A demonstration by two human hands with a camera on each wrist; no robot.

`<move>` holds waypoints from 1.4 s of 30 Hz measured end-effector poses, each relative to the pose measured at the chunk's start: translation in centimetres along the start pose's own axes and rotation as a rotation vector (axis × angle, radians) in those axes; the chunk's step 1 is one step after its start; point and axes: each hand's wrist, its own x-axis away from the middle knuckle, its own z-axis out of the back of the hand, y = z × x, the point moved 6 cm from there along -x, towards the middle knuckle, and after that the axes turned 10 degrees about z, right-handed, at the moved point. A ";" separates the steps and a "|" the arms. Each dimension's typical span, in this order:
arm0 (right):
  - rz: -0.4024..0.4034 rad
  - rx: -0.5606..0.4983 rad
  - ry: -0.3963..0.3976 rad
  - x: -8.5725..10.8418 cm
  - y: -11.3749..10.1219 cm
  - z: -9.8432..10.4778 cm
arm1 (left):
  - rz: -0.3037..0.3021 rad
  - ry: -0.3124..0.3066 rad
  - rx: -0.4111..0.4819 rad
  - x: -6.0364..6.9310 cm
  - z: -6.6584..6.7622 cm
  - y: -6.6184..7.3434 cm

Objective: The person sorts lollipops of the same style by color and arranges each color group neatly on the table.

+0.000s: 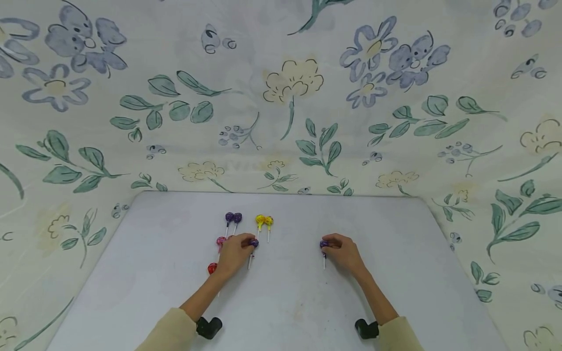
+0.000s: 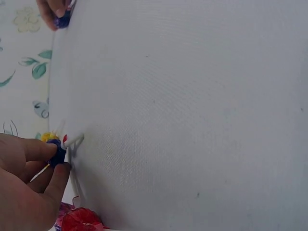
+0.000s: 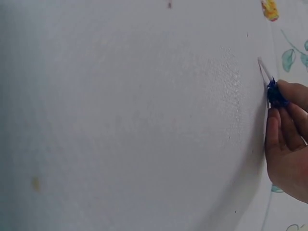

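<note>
My left hand (image 1: 235, 253) pinches the purple-wrapped head of a lollipop (image 1: 253, 242), whose white stick points toward me. In the left wrist view, thumb and fingers close round that dark blue-purple lollipop (image 2: 57, 153). Farther right, my right hand (image 1: 345, 252) holds another purple lollipop (image 1: 324, 243) by its head, stick also toward me. The right wrist view shows this lollipop (image 3: 276, 94) between thumb and fingertips. Beneath and beside my left hand lie a pink lollipop (image 1: 221, 241) and a red lollipop (image 1: 212, 268), partly covered by the hand and forearm.
Two purple lollipops (image 1: 233, 217) lie side by side at the back left of the white table (image 1: 386, 243). Just right of them are two yellow lollipops (image 1: 264, 221). A floral cloth (image 1: 246, 97) hangs behind the table. Each wrist wears a black device (image 1: 209, 327).
</note>
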 end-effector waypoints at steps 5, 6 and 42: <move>-0.006 0.005 0.015 0.0 0.1 -0.1 | -0.001 -0.004 -0.024 0.3 -0.2 0.3; -0.004 0.007 0.017 0.0 0.1 -0.1 | 0.000 -0.005 -0.025 0.3 -0.2 0.3; 0.086 -0.109 -0.061 -3.5 -7.7 -10.5 | 0.000 -0.012 -0.068 0.2 -0.2 0.5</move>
